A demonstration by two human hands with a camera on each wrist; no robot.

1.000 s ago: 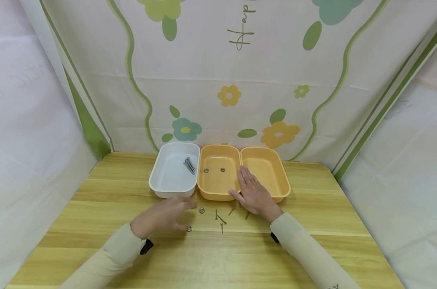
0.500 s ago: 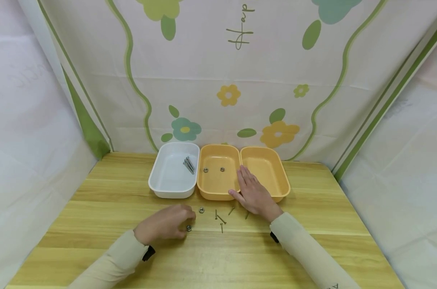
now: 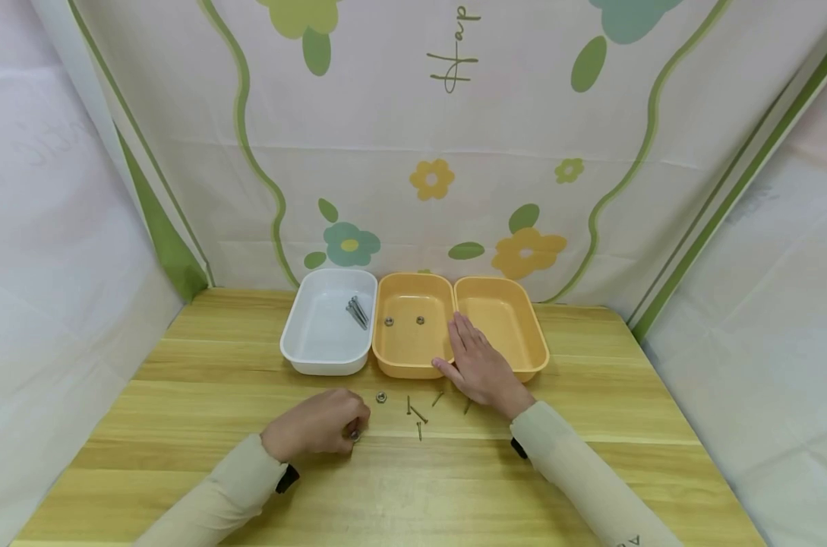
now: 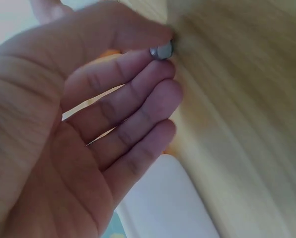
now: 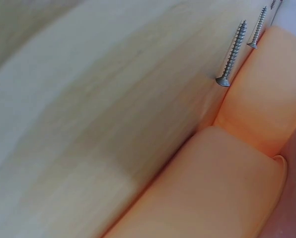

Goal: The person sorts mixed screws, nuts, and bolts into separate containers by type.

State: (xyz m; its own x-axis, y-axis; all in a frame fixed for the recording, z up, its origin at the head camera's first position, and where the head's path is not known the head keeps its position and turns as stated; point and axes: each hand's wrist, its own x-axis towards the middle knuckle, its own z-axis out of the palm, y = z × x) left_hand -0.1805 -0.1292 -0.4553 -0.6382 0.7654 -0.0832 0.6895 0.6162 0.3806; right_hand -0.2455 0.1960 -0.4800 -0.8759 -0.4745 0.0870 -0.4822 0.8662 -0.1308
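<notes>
My left hand [image 3: 320, 424] is low over the table, thumb and fingertips pinching a hex nut [image 4: 162, 51]. In the left wrist view the nut sits between thumb and forefinger, near the wood. A second nut [image 3: 382, 397] lies on the table just beyond that hand. My right hand [image 3: 483, 371] rests with straight fingers across the adjoining rims of the middle orange tray [image 3: 413, 372] and the right orange tray [image 3: 532, 334]. Several small screws [image 3: 419, 415] lie between the hands; one [image 5: 232, 53] shows its thread and flat head in the right wrist view.
A white tray [image 3: 317, 334] stands left of the orange ones and holds several long bolts [image 3: 357, 312]. Two nuts [image 3: 420, 320] lie inside the middle tray. A printed cloth [image 3: 386, 137] hangs right behind the trays. Bare wood [image 3: 413, 494] stretches in front.
My left hand has come down to the nut nearest it, and its spread fingers and thumb have closed to pinch it. The right hand has stayed in place.
</notes>
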